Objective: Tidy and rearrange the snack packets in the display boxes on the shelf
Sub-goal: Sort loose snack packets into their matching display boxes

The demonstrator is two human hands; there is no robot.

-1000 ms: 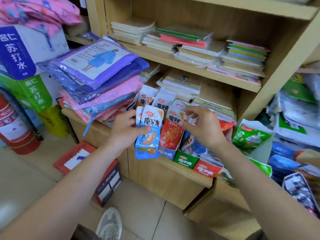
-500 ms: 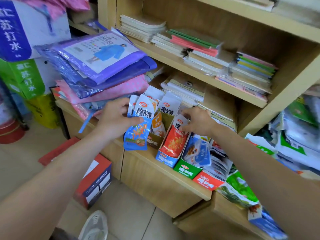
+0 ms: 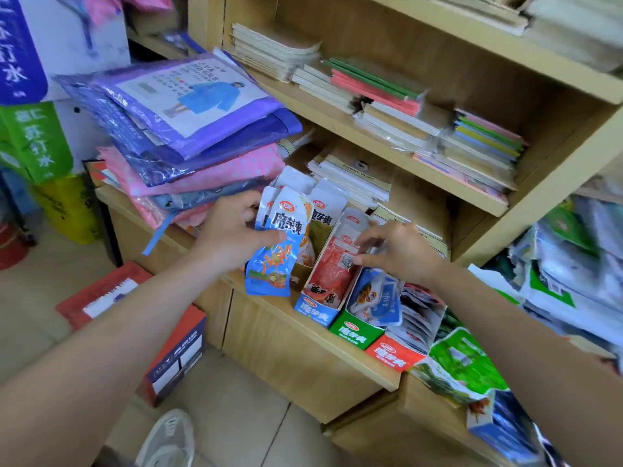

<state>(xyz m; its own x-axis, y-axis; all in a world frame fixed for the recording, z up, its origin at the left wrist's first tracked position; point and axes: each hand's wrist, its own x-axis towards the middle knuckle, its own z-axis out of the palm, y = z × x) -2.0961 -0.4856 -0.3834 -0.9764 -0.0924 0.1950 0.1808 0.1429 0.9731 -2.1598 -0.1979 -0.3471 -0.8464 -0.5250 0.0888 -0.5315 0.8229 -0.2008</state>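
Just left of the blue display box (image 3: 312, 311) on the shelf (image 3: 263, 303), left hand (image 3: 232, 230) grips blue snack packets (image 3: 273, 254); right hand (image 3: 401, 251) pinches the red packet (image 3: 332, 274) standing inside that box.

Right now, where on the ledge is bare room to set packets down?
The ledge shows bare wood only in a small patch between the raincoats and the first box, beneath the left hand. Rightward it is crowded: blue box, green box and red box abut, then loose packets overhang the edge.
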